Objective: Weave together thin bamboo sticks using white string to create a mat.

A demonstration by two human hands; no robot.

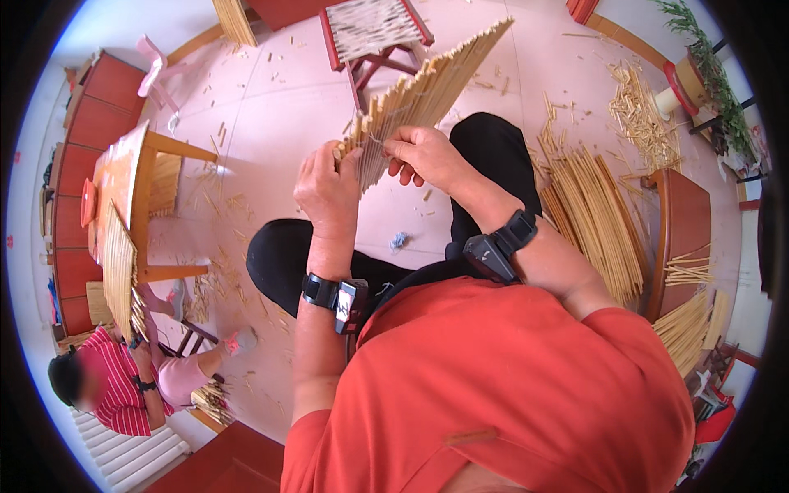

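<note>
In front of me a mat of straw-coloured sticks [436,90], bound with pale string, rises at a slant from between my knees toward the upper right. My left hand [327,181] grips the near end of the mat, with the thumb on the stick ends. My right hand [415,156] pinches a thin pale string [376,140] between thumb and index finger against the mat's face, its other fingers loosely curled. Black devices are strapped on both my wrists.
Long sticks [592,222] lie at right beside offcuts [633,99] and a wooden board [682,214]. A woven stool [362,25] stands ahead. At left are a wooden table [144,205] and another person [115,378] in striped top holding another stick mat [119,263].
</note>
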